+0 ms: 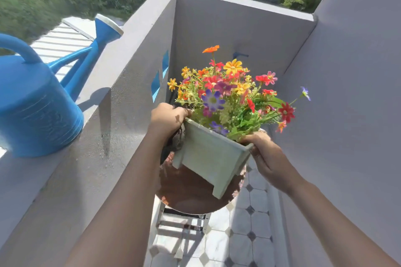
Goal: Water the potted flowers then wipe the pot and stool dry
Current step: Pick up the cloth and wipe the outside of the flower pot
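Observation:
A pale green square pot point(208, 156) on short feet holds many-coloured flowers point(230, 91). It is tilted and appears raised just above the round brown stool point(188, 193); whether a foot still touches the seat I cannot tell. My left hand point(167, 119) grips the pot's left rim, with a dark cloth point(175, 141) bunched between hand and pot. My right hand point(267, 156) grips the right corner of the rim. A blue watering can point(36, 102) stands on the parapet wall at the left, spout pointing away.
The grey parapet wall point(112, 115) runs along the left and across the back, a plain wall point(347, 115) closes the right. The narrow balcony floor point(245, 234) is tiled. The stool has a metal frame point(184, 221). Greenery lies beyond the wall.

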